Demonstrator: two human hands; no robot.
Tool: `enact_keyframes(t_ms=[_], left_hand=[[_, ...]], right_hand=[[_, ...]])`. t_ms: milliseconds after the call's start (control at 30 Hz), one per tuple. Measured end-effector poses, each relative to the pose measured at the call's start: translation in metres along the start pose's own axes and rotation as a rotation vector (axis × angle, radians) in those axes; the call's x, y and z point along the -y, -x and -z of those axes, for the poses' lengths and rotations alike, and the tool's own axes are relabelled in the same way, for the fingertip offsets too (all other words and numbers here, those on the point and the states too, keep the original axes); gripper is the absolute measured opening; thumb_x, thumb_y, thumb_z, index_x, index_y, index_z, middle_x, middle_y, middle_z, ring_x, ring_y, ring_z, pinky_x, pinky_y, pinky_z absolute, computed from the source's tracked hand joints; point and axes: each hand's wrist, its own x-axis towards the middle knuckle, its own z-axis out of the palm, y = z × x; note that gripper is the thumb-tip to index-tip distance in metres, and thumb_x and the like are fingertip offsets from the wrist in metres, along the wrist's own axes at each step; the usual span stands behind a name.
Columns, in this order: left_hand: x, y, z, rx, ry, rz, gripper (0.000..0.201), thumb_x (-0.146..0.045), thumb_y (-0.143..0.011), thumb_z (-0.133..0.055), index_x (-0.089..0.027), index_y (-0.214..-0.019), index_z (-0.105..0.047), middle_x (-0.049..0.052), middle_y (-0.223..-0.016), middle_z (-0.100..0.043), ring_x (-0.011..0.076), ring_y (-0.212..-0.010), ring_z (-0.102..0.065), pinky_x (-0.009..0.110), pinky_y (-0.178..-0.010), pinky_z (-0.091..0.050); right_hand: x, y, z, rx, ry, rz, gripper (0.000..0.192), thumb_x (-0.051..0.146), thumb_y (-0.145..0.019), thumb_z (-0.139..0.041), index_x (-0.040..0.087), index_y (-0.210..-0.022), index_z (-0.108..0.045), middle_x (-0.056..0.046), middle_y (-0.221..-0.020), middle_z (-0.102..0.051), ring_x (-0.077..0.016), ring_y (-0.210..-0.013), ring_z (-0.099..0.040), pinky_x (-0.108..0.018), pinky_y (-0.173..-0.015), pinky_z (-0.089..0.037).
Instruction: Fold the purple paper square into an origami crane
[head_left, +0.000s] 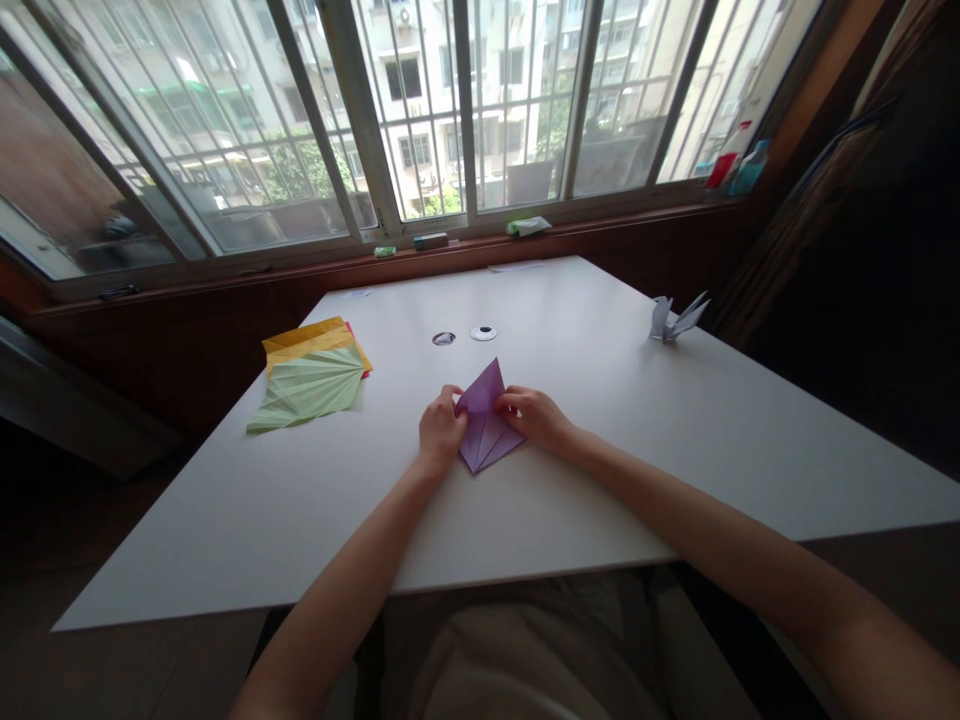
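Note:
A purple folded paper, diamond-shaped with its top point lifted, lies near the middle of the white table. My left hand pinches its left edge. My right hand pinches its right edge, fingertips at the upper flap. Both hands rest on the tabletop.
A stack of creased green, yellow and red paper sheets lies at the table's left. A pale folded paper crane stands at the far right edge. Two small round objects sit beyond the purple paper. A barred window runs behind the table.

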Motion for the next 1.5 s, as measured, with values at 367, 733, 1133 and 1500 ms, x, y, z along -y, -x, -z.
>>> enact_keyframes(t_ms=[367, 733, 1133, 1500], left_hand=[[0.0004, -0.006, 0.0013, 0.088, 0.547, 0.139, 0.032, -0.033, -0.072, -0.054, -0.016, -0.099, -0.053, -0.008, -0.051, -0.043, 0.0082, -0.046, -0.046, 0.02, -0.049, -0.04], [0.0065, -0.0048, -0.0055, 0.078, 0.431, 0.092, 0.034, -0.016, -0.067, -0.052, -0.016, -0.101, -0.052, -0.01, -0.049, -0.043, 0.0063, -0.043, -0.044, 0.018, -0.048, -0.035], [0.0065, -0.0064, -0.0072, 0.107, 0.466, 0.124, 0.038, -0.026, -0.068, -0.058, -0.016, -0.103, -0.049, -0.008, -0.053, -0.049, 0.008, -0.046, -0.048, 0.019, -0.049, -0.036], [0.0073, -0.0052, -0.0081, 0.131, 0.465, 0.134, 0.037, -0.023, -0.068, -0.056, -0.016, -0.103, -0.048, -0.009, -0.05, -0.047, 0.0066, -0.045, -0.042, 0.017, -0.046, -0.031]], right_hand=[[0.0011, 0.0024, -0.0031, 0.031, -0.068, 0.103, 0.012, 0.011, -0.075, -0.055, 0.015, -0.077, -0.066, -0.004, -0.08, -0.06, -0.0098, -0.064, -0.054, -0.021, -0.062, -0.042], [0.0072, 0.0048, -0.005, 0.151, -0.133, 0.32, 0.023, 0.01, -0.079, -0.05, 0.018, -0.085, -0.07, -0.006, -0.085, -0.061, -0.0125, -0.075, -0.056, -0.022, -0.067, -0.044], [0.0008, -0.0001, -0.0035, 0.114, -0.03, 0.204, 0.015, 0.014, -0.078, -0.057, 0.017, -0.088, -0.068, -0.005, -0.081, -0.059, -0.014, -0.074, -0.055, -0.024, -0.068, -0.044], [0.0003, 0.001, -0.0028, 0.12, -0.134, 0.189, 0.01, 0.015, -0.074, -0.061, 0.017, -0.078, -0.07, -0.005, -0.082, -0.06, -0.0126, -0.072, -0.055, -0.024, -0.066, -0.044]])
